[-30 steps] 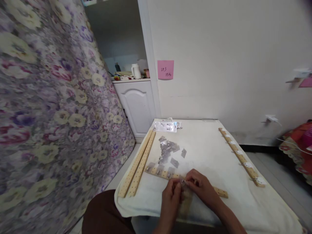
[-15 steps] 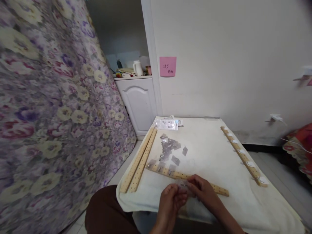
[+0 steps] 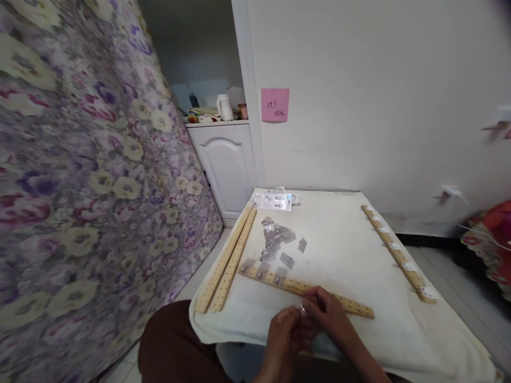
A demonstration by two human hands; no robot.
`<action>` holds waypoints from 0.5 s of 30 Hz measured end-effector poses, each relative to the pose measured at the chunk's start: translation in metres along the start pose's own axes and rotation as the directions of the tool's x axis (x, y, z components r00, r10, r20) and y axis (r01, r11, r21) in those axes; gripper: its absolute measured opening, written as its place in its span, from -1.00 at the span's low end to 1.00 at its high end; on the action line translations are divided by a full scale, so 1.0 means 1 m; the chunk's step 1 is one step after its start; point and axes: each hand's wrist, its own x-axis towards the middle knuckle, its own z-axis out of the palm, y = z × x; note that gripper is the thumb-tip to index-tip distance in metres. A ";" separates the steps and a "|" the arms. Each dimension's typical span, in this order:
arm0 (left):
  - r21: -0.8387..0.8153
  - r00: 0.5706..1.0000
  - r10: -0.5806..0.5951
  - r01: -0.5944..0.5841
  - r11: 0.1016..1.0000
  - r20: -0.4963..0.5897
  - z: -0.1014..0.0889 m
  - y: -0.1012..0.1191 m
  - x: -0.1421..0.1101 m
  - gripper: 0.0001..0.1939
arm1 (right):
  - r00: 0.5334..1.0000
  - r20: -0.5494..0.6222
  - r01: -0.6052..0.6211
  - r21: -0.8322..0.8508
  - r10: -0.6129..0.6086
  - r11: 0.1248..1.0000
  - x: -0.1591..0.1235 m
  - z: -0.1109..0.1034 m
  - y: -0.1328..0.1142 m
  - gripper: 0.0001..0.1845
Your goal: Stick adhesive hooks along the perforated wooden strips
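Metal piece [image 3: 303, 307], small and shiny, sits at the fingertips of the right hand [image 3: 325, 313], just on the near side of the near strip [image 3: 294, 286]. Half a second ago it shows between the two hands with a pale, clear backing behind it; now only the bright tip is plain, and I cannot tell whether the backing is attached or lies hidden behind the fingers.

Right thumb and fingers are closed in a pinch on the piece. The left hand [image 3: 284, 331] is curled, its fingertips drawn up close to the right hand's; 0.5 s ago its fingers are looser. Whether it also grips something is hidden.

Both hands are lower than a second ago, nearer the near edge of the cloth [image 3: 327, 229], so more of the strip's middle shows, with bare holes. The handling seems, for now, to be at the piece itself rather than at the wood.

Three clear squares [image 3: 261, 273] with metal parts sit at the strip's left end, the same three as before. The loose pile [image 3: 273, 242] beyond them looks unchanged, as do the two strips [image 3: 236, 260] on the left and the right strip [image 3: 399, 259] with its white tabs [image 3: 409, 266].
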 end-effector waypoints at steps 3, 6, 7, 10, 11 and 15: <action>0.008 1.000 -0.011 0.011 1.000 -0.024 0.001 0.002 -0.002 -0.72 | 1.000 0.012 -0.011 0.086 0.010 0.996 -0.001 -0.001 0.006 -0.78; 0.011 1.000 -0.001 0.001 1.000 -0.021 0.001 0.004 -0.002 -0.71 | 0.995 0.074 -0.081 0.199 0.067 0.977 0.001 -0.003 0.011 -0.77; 0.015 1.000 0.000 0.001 1.000 -0.017 0.001 0.004 -0.001 -0.70 | 0.993 0.090 -0.098 0.217 0.081 0.971 0.002 -0.004 0.012 -0.77; 0.056 1.000 0.011 -0.010 0.998 -0.016 0.000 0.003 0.002 -0.68 | 0.994 0.088 -0.071 0.159 0.057 0.985 0.007 -0.009 0.009 -0.80; 0.073 1.000 0.015 -0.014 0.997 -0.015 0.000 0.001 0.003 -0.67 | 0.996 0.081 -0.046 0.116 0.036 0.992 0.010 -0.010 0.007 -0.81; 0.187 0.998 0.061 -0.064 0.980 0.022 -0.005 -0.003 0.011 -0.61 | 0.994 0.111 0.017 0.050 -0.022 0.999 0.028 -0.017 0.003 -0.83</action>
